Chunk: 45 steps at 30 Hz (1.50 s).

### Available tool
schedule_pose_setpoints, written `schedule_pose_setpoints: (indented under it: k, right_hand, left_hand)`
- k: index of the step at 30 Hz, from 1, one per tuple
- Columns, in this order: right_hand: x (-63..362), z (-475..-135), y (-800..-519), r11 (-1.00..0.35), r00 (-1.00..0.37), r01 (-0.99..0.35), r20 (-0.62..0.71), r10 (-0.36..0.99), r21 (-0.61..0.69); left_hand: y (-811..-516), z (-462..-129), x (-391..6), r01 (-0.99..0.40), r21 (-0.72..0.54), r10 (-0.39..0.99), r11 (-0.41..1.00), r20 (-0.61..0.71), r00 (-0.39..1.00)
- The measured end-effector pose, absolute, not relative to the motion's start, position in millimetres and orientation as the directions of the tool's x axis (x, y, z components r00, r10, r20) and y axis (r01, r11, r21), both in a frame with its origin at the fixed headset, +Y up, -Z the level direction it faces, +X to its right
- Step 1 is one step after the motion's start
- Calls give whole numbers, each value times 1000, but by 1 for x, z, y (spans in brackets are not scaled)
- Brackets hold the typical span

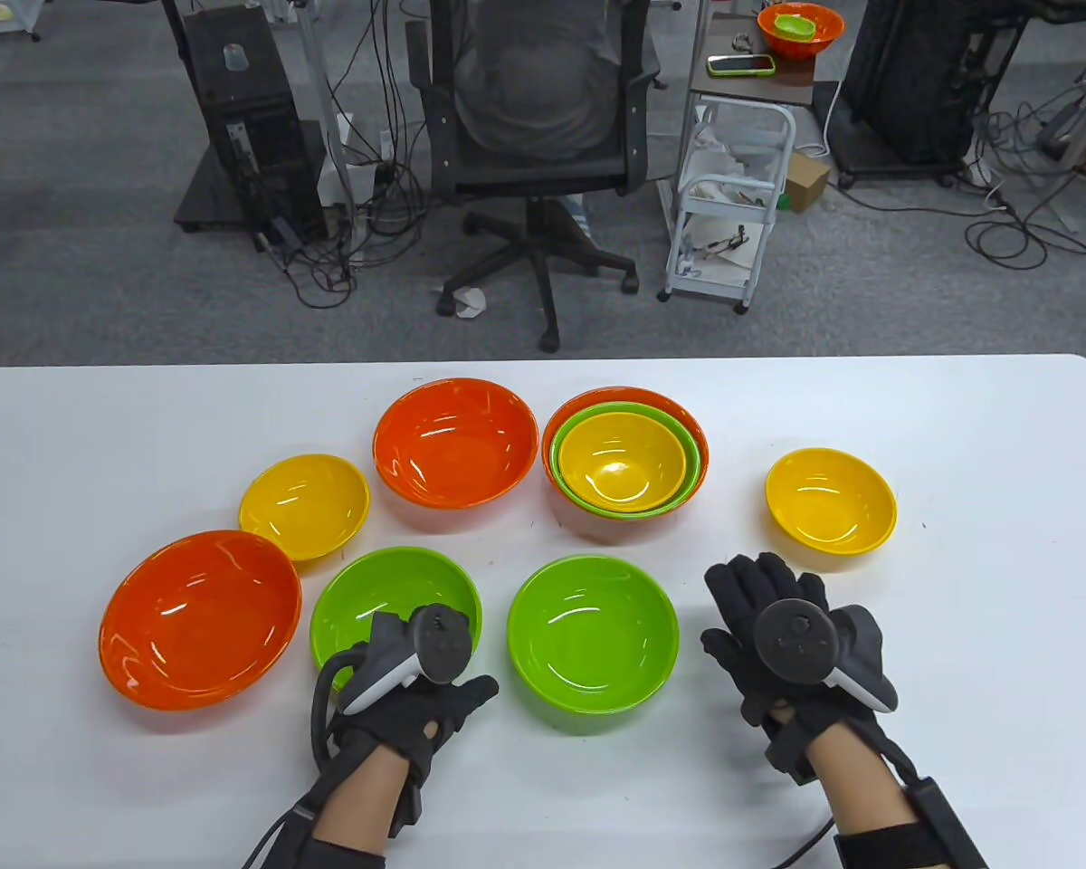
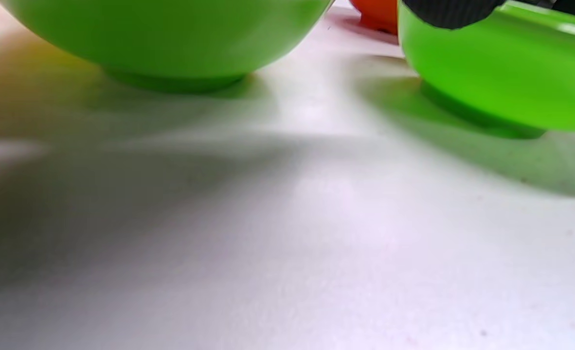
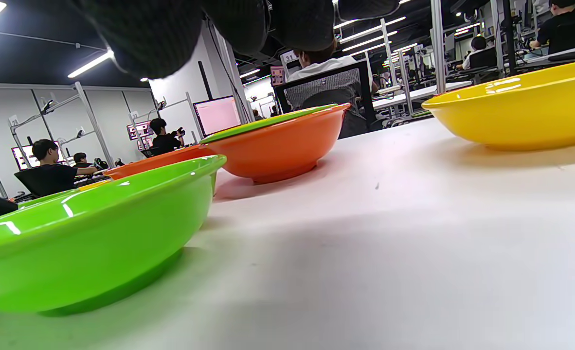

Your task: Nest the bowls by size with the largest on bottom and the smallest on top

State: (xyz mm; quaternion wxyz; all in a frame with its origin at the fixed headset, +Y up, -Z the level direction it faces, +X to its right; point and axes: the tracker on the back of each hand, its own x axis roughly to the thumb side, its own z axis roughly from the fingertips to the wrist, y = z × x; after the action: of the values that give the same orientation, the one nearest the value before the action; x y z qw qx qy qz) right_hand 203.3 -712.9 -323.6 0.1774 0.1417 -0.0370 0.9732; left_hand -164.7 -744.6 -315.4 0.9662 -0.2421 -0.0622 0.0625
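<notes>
My left hand grips a green bowl's near rim — right hand empty, fingers spread, beside another green bowl.

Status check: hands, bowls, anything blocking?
Left hand at near rim of left green bowl, grip unclear. Right hand empty, flat on table. One nested stack done; six bowls loose. Nothing blocking.
</notes>
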Motion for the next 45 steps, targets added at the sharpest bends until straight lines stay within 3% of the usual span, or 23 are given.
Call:
schedule_pose_setpoints:
  k: [12,19,28,37,41,45]
  right_hand:
    - [206,-325,-712,-932,-898,-363,270,348,-6]
    - [206,-324,-712,-933,-898,-361,274,343,-16]
    - [206,-324,-712,-929,-896,-370,271,352,-19]
    - [210,-324,-713,-923,-894,-384,259,366,-19]
    - [210,-325,-714,-923,-895,-385,252,369,-16]
    - [210,-324,-714,-921,-893,-389,250,374,-14]
  left_hand:
    - [-752,-318,-162,-34,-471,66,881,51,996]
    - [-735,-314,-164,-18,-410,52,912,73,996]
    - [-706,-302,-171,-106,-230,126,967,75,989]
    - [-683,-291,-177,-88,-45,91,995,55,994]
    - [-678,-290,-189,-70,38,71,997,-25,997]
    - [-674,-288,-209,-65,148,93,987,-189,978]
